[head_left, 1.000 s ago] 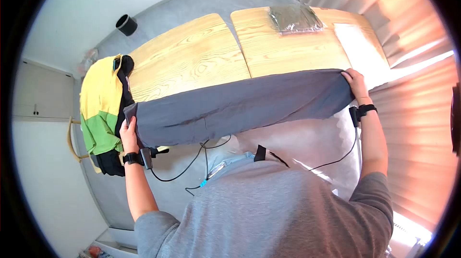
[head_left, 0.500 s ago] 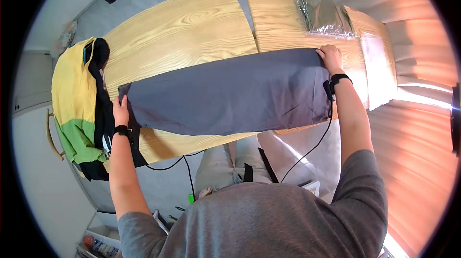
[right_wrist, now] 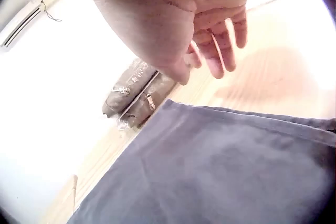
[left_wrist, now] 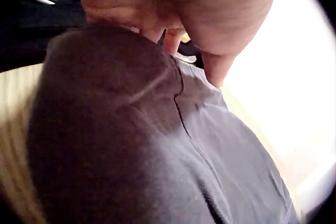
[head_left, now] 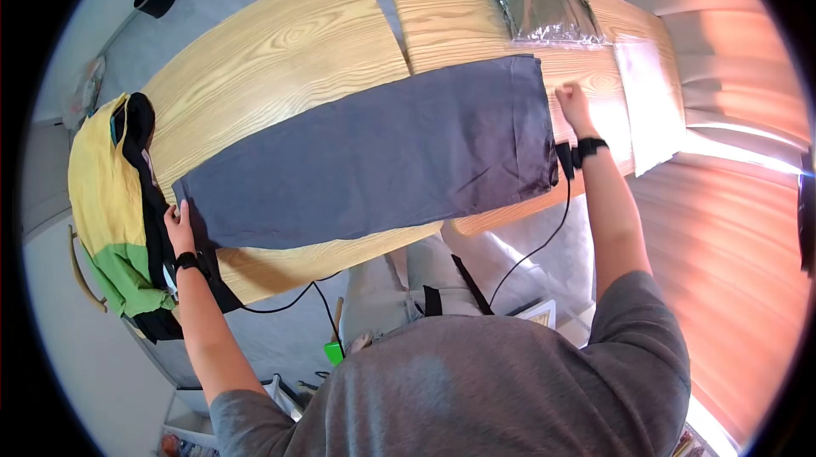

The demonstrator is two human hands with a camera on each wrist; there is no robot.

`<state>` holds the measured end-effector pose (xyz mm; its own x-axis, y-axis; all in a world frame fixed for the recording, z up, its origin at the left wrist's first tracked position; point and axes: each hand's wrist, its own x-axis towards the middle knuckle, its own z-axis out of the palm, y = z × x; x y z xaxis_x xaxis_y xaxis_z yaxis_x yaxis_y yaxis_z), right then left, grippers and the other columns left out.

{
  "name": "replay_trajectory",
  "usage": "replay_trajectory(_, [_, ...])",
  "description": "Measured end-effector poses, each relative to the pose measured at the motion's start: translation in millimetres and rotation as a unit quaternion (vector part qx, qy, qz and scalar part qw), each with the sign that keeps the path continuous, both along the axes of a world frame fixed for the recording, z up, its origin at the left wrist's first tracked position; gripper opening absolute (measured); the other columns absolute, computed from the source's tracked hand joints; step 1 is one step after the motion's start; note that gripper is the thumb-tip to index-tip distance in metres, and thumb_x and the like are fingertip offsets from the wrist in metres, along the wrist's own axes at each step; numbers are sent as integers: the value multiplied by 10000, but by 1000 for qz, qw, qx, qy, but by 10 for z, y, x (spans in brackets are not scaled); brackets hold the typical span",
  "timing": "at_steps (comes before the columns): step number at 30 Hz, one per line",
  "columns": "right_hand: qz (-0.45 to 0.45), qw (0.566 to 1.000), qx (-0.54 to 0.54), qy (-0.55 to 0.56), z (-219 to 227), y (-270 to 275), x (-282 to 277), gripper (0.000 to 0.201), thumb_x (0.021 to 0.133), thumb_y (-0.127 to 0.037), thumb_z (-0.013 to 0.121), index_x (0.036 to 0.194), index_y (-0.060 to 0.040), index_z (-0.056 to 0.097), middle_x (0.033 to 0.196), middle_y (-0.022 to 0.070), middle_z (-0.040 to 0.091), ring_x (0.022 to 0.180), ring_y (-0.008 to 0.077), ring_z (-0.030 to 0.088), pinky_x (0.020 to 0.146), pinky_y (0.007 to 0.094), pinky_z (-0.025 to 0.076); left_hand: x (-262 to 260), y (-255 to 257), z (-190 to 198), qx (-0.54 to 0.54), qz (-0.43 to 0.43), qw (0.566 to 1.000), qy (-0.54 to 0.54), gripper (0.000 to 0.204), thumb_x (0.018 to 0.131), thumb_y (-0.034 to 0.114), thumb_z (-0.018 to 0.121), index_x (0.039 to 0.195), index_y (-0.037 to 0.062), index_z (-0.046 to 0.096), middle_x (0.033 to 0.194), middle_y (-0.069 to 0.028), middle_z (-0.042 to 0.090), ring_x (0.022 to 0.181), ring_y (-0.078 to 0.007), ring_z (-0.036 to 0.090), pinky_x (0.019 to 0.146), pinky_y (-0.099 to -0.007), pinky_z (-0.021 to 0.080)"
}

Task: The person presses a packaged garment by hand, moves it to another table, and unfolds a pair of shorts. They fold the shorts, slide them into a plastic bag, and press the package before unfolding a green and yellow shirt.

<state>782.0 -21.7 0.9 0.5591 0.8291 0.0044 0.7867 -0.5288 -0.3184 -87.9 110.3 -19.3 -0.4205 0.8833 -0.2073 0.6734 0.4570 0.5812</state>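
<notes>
A dark grey folded garment (head_left: 365, 155) lies lengthwise on the wooden table, fairly flat, its right end showing layered edges in the right wrist view. At its left end, my left hand (head_left: 180, 229) pinches the near corner; in the left wrist view the thumb (left_wrist: 216, 69) is at the cloth's edge and the other fingers are partly hidden. My right hand (head_left: 575, 107) is just past the garment's right end, off the cloth. Its fingers (right_wrist: 212, 61) hang loosely bent over the tabletop, holding nothing.
Left of the garment lies a pile of yellow, green and black clothing (head_left: 106, 181). A clear plastic bag with a folded olive garment (head_left: 548, 11) and a white sheet (head_left: 650, 108) are on the table's right part. The table (head_left: 263, 74) has a gap between its two tops. Cables hang near the front edge.
The garment, held at both ends in front of the body, has come down onto the table and been spread flatter. My right hand has let go and moved off its right end.
</notes>
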Motion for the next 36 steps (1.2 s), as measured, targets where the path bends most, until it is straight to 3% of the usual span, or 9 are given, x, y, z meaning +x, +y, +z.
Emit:
replay_trajectory(2, [-82,979,-136,130,317,-338,-343,494,788,-419,662,920,48,570,833,192,640,816,301,624,747,374,488,-165,-118,-46,-16,-16,999,-26,629,828,476,628,1178,-36,524,1087,-151,589,1006,-225,546,896,-318,410])
replay_trajectory(6, [-173,970,-154,72,273,-1049,-741,615,740,-529,674,892,58,575,840,210,634,841,297,619,770,372,479,-327,-322,-22,-105,-29,992,-64,642,815,477,644,1163,-51,536,1090,-128,587,995,-207,541,896,-309,403])
replay_trajectory(7, [-215,965,-128,75,232,-1187,-837,608,733,-563,657,929,5,564,921,242,626,919,377,594,800,420,461,-358,-350,-73,-121,-28,990,-72,660,807,481,651,1177,-52,525,1106,-130,579,1002,-210,537,897,-312,402])
replay_trajectory(14, [-160,980,118,22,179,-1754,-1684,324,738,-266,742,885,-20,588,841,110,552,721,247,536,697,354,453,-229,-511,-163,-98,8,993,-69,702,813,416,673,1282,-31,401,1228,-169,497,1106,-247,488,947,-342,379])
replay_trajectory(19, [-199,973,92,68,55,-1815,-1495,236,794,-207,697,876,-5,608,837,87,604,702,181,556,679,306,458,-354,-530,-322,-72,-43,996,2,632,837,357,661,1266,-28,401,1221,-166,494,1099,-251,487,946,-343,379])
replay_trajectory(21, [-318,922,124,183,86,-1823,-1387,210,828,-198,667,864,4,621,777,56,629,679,129,560,663,264,449,-356,-523,-355,-53,-38,997,-32,586,838,312,666,1241,-28,411,1198,-170,499,1082,-258,492,943,-345,380])
replay_trajectory(30, [-155,976,9,151,254,-1764,-1338,177,790,-161,704,821,-4,628,662,-17,543,603,67,476,564,225,404,-431,-485,-416,-65,-43,997,-8,535,839,286,670,1215,-4,424,1172,-166,508,1065,-262,498,938,-350,385])
replay_trajectory(32, [-218,918,113,311,224,-1758,-1275,139,803,-117,680,837,-14,594,671,-20,527,617,62,482,562,216,391,-445,-482,-438,-63,-43,997,-4,527,840,283,668,1211,-2,424,1169,-164,510,1058,-260,502,935,-349,387])
replay_trajectory(36, [-255,894,125,347,193,-1755,-1282,102,816,-75,648,848,-25,565,680,-16,536,622,63,490,551,214,387,-432,-459,-433,-74,-42,996,17,510,843,271,665,1203,2,425,1160,-163,516,1040,-255,508,923,-342,393])
